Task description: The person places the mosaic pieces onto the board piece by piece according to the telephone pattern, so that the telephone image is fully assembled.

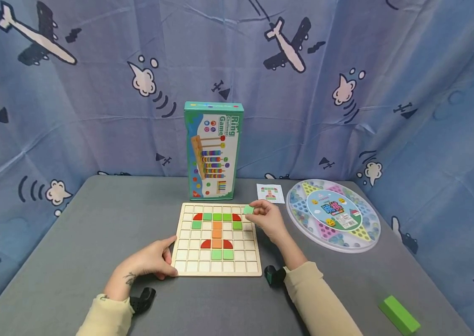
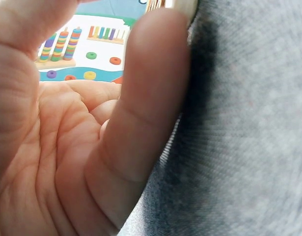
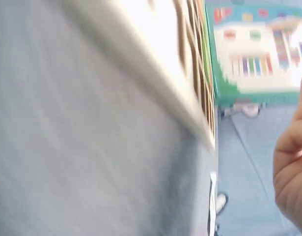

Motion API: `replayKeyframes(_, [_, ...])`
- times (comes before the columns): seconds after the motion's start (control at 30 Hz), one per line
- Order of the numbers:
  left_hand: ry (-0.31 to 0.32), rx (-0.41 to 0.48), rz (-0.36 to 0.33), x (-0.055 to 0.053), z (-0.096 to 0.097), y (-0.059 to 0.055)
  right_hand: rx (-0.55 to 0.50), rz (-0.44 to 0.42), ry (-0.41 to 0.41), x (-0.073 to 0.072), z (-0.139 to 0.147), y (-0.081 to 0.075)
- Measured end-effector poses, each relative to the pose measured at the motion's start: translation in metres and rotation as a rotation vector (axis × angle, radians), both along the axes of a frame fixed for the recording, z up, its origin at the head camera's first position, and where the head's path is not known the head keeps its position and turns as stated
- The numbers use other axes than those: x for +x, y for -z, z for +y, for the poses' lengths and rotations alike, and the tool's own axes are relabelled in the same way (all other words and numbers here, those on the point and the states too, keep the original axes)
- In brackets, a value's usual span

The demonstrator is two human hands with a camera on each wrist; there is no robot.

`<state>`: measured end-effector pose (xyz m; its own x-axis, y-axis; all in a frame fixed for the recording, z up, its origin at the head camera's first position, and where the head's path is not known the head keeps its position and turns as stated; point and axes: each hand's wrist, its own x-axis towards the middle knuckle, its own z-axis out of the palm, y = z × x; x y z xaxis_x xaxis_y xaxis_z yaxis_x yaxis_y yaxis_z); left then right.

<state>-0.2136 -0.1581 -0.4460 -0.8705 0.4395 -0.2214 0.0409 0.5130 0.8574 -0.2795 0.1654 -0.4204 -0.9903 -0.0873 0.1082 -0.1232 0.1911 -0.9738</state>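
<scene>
A wooden grid board (image 1: 191,266) lies on the table with red quarter-round, green square and orange square tiles in its cells, arranged in a mushroom-like figure. My left hand (image 1: 146,259) rests at the board's left side, index fingertip on the edge and thumb at the near left corner. That thumb (image 2: 151,88) looks fairly straight in the left wrist view. Between thumb and fingers, my right hand (image 1: 268,219) pinches a light green square tile (image 1: 248,210) over the board's far right corner. In the right wrist view only part of the right hand (image 3: 293,167) shows, and the tile is out of sight.
Behind the board stands a green ring game box (image 1: 213,154). A small picture card (image 1: 270,193) with a similar figure lies to its right. Farther right is a round Chinese checkers set (image 1: 333,214). A green block (image 1: 399,315) lies near the front right.
</scene>
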Motion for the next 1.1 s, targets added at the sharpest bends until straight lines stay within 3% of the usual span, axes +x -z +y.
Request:
replayKeyframes(0.1, [0.001,0.003,-0.001,0.0,0.0,0.0,-0.108,-0.033,-0.069,0.009,-0.011,-0.001])
replayKeyframes(0.27, [0.008,-0.002,0.003,-0.001,-0.001,0.001,-0.157,-0.059,-0.125,0.012,-0.028,0.007])
replayKeyframes(0.57, [0.03,-0.002,0.011,-0.002,-0.002,0.004,-0.095,-0.096,-0.22,0.023,-0.053,0.01])
replayKeyframes(0.73, [0.03,0.002,0.007,-0.002,-0.002,0.004,-0.059,-0.177,-0.278,0.03,-0.067,0.009])
replayKeyframes(0.83, [0.028,-0.003,0.008,-0.002,-0.001,0.003,0.046,-0.193,-0.29,0.035,-0.075,0.008])
replayKeyframes(1.1, [0.023,-0.015,0.013,-0.001,-0.001,0.0,0.541,-0.085,-0.256,0.047,-0.09,0.007])
